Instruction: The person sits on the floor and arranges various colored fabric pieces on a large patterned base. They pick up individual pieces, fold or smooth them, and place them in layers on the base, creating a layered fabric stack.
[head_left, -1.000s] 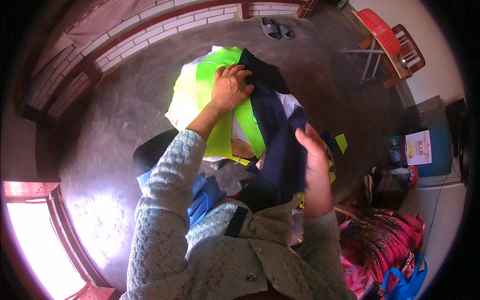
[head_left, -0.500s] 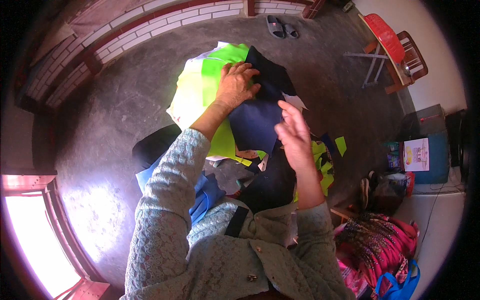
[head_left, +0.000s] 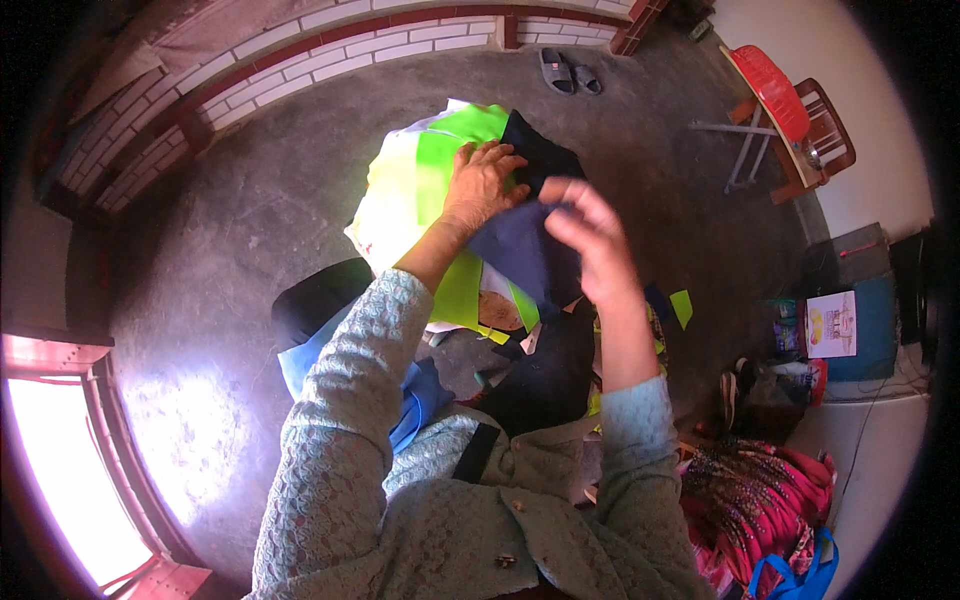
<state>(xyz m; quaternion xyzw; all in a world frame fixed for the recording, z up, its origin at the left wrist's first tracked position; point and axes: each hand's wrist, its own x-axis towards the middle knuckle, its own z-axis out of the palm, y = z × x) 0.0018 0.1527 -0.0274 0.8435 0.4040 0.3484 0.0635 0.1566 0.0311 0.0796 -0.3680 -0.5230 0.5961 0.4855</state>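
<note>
My left hand (head_left: 482,185) lies on a pile of cloth pieces, its fingers stretched over a bright green piece (head_left: 437,170) and the edge of a black piece (head_left: 545,148). Pale yellow cloth (head_left: 390,205) spreads to the left of it. Just below the fingers a navy piece (head_left: 525,250) slants down to the right. My right hand (head_left: 600,245) is raised at the navy piece's right edge. Its fingers are bent and smeared by motion, so whether they grip the cloth is unclear. Under the navy piece a round brownish surface (head_left: 500,311) shows between green strips.
Blue cloth (head_left: 422,400) hangs by my lap, and a small green scrap (head_left: 681,308) lies on the right. Grey slippers (head_left: 570,75) are on the floor beyond. A red basin (head_left: 770,90) rests on a stand at far right. Pink patterned cloth (head_left: 755,500) is heaped near right.
The navy piece has shifted and slants more, baring more of the brownish surface beneath. My right hand has moved up slightly and its fingers have bent. My left hand stays on the pile.
</note>
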